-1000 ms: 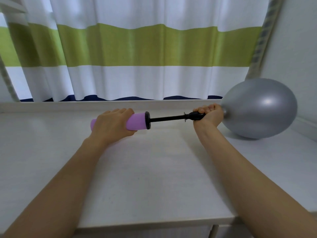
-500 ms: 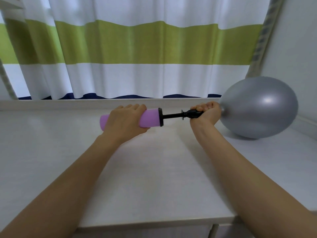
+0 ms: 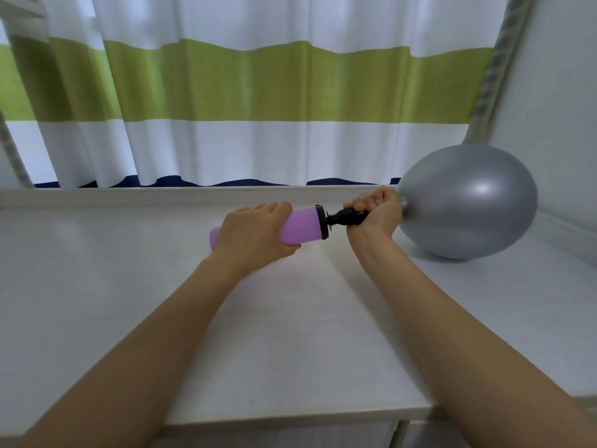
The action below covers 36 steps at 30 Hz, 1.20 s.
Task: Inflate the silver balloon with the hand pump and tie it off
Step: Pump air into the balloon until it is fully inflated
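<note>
The silver balloon (image 3: 468,202) is inflated and rests on the white table at the right. Its neck disappears into my right hand (image 3: 374,208), which grips the black nozzle end of the pump together with the balloon's neck. My left hand (image 3: 255,234) is wrapped round the lilac barrel of the hand pump (image 3: 303,227). The barrel is pushed in close to the nozzle, so only a short stub of the black rod shows between my hands.
The white table (image 3: 290,334) runs to a raised back ledge under a white and green striped curtain (image 3: 258,92). A pale wall (image 3: 555,124) closes the right side just behind the balloon. The table's front edge lies under my forearms.
My left hand has pushed the lilac barrel rightward toward my right hand, so the exposed black rod has shortened to almost nothing. My right hand and the balloon have stayed in place.
</note>
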### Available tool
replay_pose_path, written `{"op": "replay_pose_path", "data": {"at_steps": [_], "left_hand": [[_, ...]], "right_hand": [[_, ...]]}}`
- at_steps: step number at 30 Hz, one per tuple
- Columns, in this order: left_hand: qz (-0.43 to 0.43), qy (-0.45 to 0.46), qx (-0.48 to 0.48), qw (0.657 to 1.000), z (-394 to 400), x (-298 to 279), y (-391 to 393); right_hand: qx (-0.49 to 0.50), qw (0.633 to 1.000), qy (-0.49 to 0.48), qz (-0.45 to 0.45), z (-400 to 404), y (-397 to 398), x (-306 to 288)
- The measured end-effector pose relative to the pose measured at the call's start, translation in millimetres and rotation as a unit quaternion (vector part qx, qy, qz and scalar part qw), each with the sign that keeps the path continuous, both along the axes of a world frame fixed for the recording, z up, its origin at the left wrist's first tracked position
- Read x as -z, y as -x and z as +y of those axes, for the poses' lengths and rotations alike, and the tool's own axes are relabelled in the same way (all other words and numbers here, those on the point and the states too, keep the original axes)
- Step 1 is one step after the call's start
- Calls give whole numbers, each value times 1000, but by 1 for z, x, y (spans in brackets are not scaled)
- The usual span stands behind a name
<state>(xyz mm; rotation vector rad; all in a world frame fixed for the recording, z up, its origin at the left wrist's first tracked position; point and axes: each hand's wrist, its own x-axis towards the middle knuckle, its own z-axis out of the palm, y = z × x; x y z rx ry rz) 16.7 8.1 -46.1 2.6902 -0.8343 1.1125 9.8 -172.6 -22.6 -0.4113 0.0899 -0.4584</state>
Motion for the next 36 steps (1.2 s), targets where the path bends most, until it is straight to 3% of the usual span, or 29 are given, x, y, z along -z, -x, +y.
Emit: {"op": "replay_pose_path", "data": {"at_steps": [16,24,36], "left_hand": [[48,34,-42,997,67,0,-22],[8,-48,-17,999,31,-8,-12],[-13,-27,-8,1000,-6,2,0]], "right_hand": [[70,995,-64,5,-43,-4,1],[65,995,-74,4,-31,-5,5],[1,1000,-16,7,3,-2,4]]}}
